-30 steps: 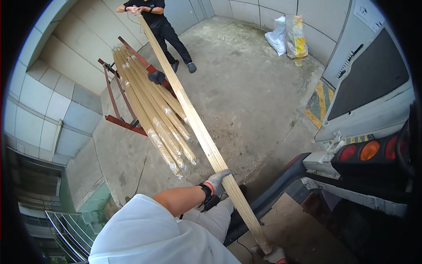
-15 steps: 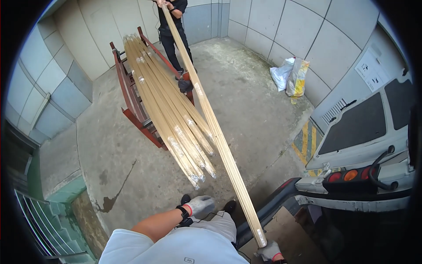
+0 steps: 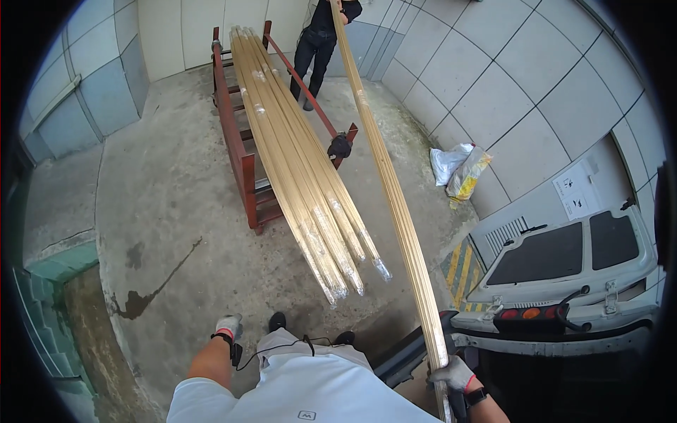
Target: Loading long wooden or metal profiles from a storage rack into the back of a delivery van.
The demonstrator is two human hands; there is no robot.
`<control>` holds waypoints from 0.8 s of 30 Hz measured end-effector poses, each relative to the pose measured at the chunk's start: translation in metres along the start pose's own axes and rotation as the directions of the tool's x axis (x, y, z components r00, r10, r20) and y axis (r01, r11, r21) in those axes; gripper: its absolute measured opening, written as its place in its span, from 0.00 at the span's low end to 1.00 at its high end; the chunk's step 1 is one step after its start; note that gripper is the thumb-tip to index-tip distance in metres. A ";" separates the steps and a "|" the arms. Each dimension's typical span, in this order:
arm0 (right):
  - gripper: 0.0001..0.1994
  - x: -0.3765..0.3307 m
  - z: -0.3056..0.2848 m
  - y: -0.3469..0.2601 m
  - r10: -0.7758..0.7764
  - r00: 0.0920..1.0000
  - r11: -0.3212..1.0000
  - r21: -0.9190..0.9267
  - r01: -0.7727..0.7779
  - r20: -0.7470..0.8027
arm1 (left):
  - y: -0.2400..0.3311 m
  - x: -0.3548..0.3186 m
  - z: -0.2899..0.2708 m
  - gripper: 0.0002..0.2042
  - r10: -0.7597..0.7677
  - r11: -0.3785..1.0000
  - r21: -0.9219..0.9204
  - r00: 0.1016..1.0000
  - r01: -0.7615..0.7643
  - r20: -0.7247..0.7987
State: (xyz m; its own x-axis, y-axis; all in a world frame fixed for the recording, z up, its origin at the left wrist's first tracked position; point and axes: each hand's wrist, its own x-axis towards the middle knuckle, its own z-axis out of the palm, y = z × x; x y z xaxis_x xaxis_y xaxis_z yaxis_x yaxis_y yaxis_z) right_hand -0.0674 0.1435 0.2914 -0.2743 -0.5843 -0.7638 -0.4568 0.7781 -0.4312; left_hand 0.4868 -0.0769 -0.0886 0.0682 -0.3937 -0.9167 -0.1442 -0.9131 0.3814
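I see the long bundle (image 3: 397,204) spanning from co-worker (image 3: 317,44) to right hand (image 3: 455,374), whose fingers wrap its near part; the left hand (image 3: 229,325) hangs apart, finger state I cannot tell; other bundles (image 3: 296,169) lie on a red rack (image 3: 248,187).

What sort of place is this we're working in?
Probably a loading area: a concrete floor, a vehicle's tail lights close by, and a red metal rack bearing long tan bundles.
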 end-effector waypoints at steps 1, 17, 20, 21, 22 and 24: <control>0.19 0.006 0.006 -0.019 0.016 1.000 0.998 0.063 -0.017 0.008 | -0.002 0.003 -0.012 0.22 -0.037 0.998 0.043 0.999 0.037 0.001; 0.09 0.189 0.076 -0.105 -0.497 0.816 0.661 -0.480 0.576 0.295 | -0.010 -0.067 -0.092 0.18 0.042 0.986 -0.158 0.999 -0.046 -0.030; 0.09 0.218 0.086 -0.122 -0.558 0.752 0.591 -0.467 0.657 0.352 | -0.024 -0.072 -0.105 0.19 0.024 0.983 -0.182 0.997 -0.037 -0.074; 0.09 0.225 0.089 -0.126 -0.612 0.686 0.499 -0.481 0.721 0.393 | -0.031 -0.074 -0.107 0.19 0.011 0.981 -0.192 0.996 -0.028 -0.090; 0.09 0.231 0.092 -0.128 -0.658 0.615 0.402 -0.489 0.774 0.434 | -0.039 -0.073 -0.109 0.19 0.013 0.980 -0.196 0.995 -0.032 -0.098; 0.09 0.237 0.099 -0.131 -0.663 0.599 0.415 -0.446 0.793 0.449 | -0.061 -0.073 -0.110 0.19 -0.014 0.969 -0.246 0.993 -0.015 -0.118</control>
State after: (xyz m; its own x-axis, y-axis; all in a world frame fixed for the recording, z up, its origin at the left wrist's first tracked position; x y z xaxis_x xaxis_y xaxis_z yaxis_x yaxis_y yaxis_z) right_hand 0.0117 -0.0741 0.1194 0.5185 -0.7622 -0.3877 -0.7846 -0.2437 -0.5701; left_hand 0.5995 -0.0044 -0.0317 0.1863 -0.3903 -0.9016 0.1017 -0.9051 0.4129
